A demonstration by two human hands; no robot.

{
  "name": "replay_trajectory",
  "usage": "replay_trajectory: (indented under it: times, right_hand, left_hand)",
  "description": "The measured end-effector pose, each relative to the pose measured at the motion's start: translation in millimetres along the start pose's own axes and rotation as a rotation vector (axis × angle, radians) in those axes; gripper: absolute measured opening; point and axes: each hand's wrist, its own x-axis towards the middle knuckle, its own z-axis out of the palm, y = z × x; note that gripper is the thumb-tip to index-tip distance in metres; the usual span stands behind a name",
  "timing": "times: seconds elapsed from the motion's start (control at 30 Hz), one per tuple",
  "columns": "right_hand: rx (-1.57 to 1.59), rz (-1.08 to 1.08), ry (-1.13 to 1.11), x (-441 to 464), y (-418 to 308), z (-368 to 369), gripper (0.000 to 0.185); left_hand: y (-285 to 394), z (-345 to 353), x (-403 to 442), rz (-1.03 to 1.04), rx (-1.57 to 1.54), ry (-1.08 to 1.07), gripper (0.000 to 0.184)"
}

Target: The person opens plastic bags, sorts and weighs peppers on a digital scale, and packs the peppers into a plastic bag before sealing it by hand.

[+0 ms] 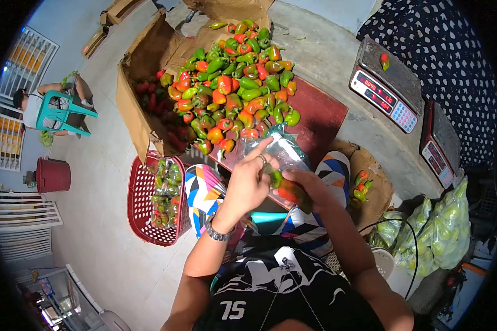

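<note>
My left hand (249,183), with a ring and a wristwatch, grips a clear plastic bag (289,151), its index finger stretched along the bag. The bag lies over the near edge of the red tabletop. My right hand (310,189) is closed around a red and green bell pepper (293,193), close beside my left hand. A green pepper (273,177) shows between the two hands; whether it is inside the bag I cannot tell. Just beyond lies a large heap of red and green peppers (226,91), spilling from an opened cardboard box (131,83) onto the red tabletop (323,113).
A red basket (141,218) with bagged peppers stands at left. Two digital scales (385,91) (438,160) are at right, one bearing a pepper (384,60). Bags of green produce (438,231) sit lower right. Another person (52,105) sits on a green chair (66,113) far left.
</note>
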Motion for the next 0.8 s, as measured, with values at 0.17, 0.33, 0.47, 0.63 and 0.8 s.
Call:
replay_trajectory:
  times: [0.17,0.33,0.47,0.63,0.8]
  right_hand:
    - [-0.119,-0.005,-0.064,4,1,-13,0.032]
    - [-0.966,-0.245,0.392,-5,-2,2,0.043]
    - [-1.345,-0.24,0.432,-63,-47,61,0.045]
    - [-1.651,-0.688,0.382,-71,-48,43,0.034]
    - [-1.555,-0.597,0.341,-100,-97,74,0.031]
  left_hand:
    - [-7,0,0,0.042,0.483,-0.06,0.024]
    - [-16,2,-3,-0.11,0.892,-0.21,0.015]
    - [19,-23,2,0.014,0.795,-0.05,0.026]
    - [45,-46,19,0.048,0.729,-0.088,0.052]
    - [79,-80,36,0.19,0.451,-0.152,0.058]
